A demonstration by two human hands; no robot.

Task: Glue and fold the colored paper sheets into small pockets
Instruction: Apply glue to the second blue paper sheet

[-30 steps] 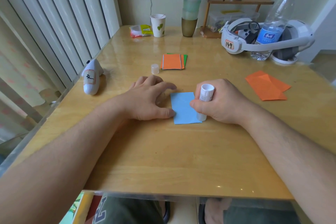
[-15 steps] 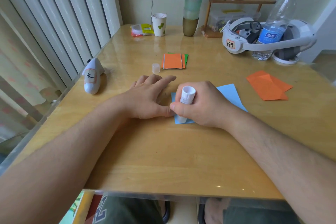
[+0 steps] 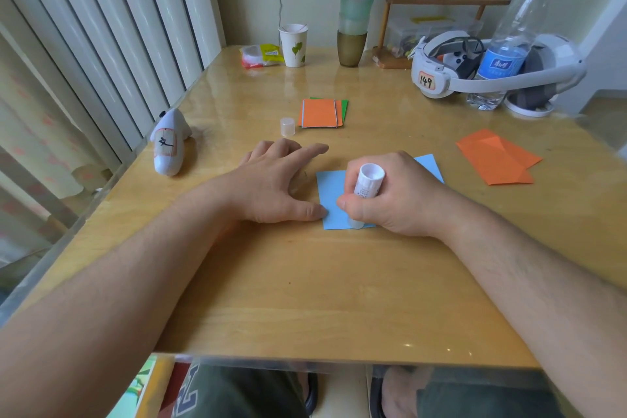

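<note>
We looked down at a wooden table (image 3: 305,299). Near the middle lay a blue paper sheet (image 3: 330,193), flat and seemingly unfolded. Our left hand (image 3: 274,187) rested on the table with fingers spread, its thumb tip pressing the sheet's left edge. Our right hand (image 3: 390,197) gripped a white glue stick (image 3: 368,181), its tip down on the sheet's near edge. The clear cap (image 3: 287,126) stood farther off. Beyond it sat a neat stack of orange and green pieces (image 3: 320,113), apparently finished pockets. To the right lay orange paper (image 3: 497,161), partly folded. We judged gluing underway, folding of this sheet yet to come.
</note>
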